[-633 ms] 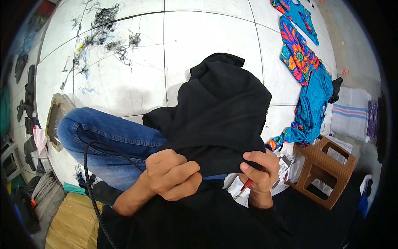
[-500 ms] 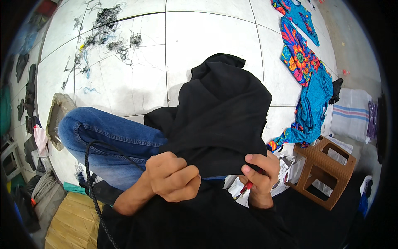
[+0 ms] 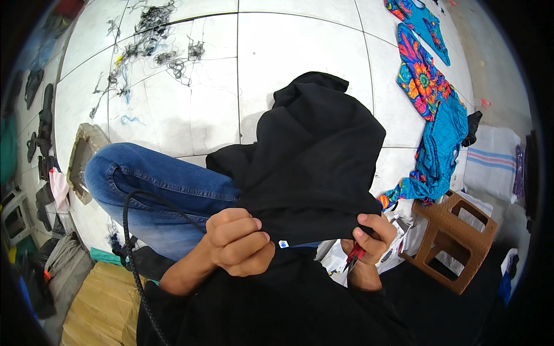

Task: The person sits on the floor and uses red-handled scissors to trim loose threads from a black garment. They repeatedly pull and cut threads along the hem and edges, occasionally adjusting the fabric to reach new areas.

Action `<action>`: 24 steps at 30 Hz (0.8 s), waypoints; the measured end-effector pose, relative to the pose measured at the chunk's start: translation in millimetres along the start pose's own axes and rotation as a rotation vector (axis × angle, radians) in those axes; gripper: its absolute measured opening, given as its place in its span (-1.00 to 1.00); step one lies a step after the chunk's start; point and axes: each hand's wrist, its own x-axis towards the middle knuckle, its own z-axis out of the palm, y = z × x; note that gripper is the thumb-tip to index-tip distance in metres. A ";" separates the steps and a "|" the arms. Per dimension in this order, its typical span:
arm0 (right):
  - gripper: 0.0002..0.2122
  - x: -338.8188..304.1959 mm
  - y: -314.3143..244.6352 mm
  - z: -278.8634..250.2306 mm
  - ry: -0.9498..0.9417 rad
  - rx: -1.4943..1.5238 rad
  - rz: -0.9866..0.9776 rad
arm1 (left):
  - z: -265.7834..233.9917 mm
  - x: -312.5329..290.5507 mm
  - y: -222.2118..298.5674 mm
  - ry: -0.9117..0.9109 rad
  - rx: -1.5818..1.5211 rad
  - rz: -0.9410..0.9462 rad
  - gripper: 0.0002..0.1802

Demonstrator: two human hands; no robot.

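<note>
A piece of black cloth is spread over my lap and onto the floor in front of me. My left hand is closed on its near edge, the fingers curled in. At the other end of that edge, my right hand pinches the cloth between thumb and fingers. Red-handled snips with metal blades hang in the right palm, partly hidden by the fingers. Between my hands, a small white label shows at the edge of the cloth.
Loose dark threads litter the tiles at far left. Colourful printed garments lie at right, near a brown plastic stool on its side and a white striped sack. A black cord loops beside my left forearm.
My hands have drawn the cloth edge straighter, and my right hand has shifted slightly right. The white label has come into sight beside my left hand. The snips' blades now show more.
</note>
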 end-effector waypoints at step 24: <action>-0.72 26.5 0.6 16.2 0.055 0.040 0.160 | 16.4 20.6 -8.7 -0.163 0.088 -0.215 -0.54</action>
